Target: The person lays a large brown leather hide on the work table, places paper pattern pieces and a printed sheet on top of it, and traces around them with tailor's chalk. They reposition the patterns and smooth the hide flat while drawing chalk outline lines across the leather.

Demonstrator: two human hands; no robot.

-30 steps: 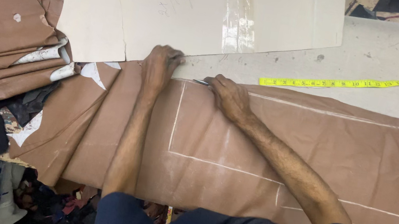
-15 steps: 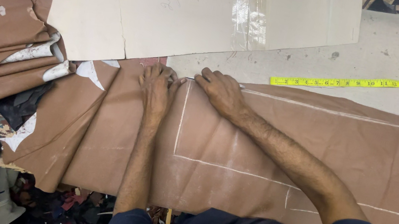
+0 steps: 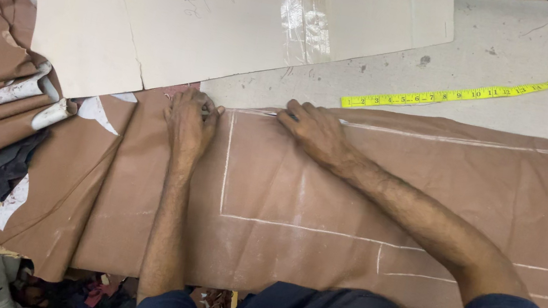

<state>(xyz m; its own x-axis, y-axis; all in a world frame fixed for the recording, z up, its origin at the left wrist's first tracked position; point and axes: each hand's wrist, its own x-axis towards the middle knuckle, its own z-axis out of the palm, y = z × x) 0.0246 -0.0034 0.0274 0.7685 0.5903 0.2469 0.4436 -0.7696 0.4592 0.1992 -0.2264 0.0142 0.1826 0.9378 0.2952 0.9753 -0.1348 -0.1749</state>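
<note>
Press left hand (image 3: 190,123) flat — open, gripping nothing — on brown leather (image 3: 382,206) at chalk lines' (image 3: 226,168) far corner. Keep right hand (image 3: 317,133) spread, palm down, just right. Hold sheet taut on worktable (image 3: 519,60), near yellow tape measure (image 3: 442,96).

Bare table (image 3: 520,53) beyond the tape measure (image 3: 456,94) lies free; cardboard sheet (image 3: 200,20) blocks far left.

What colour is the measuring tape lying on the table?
The measuring tape is bright yellow with dark markings, seen in the head view.
</note>
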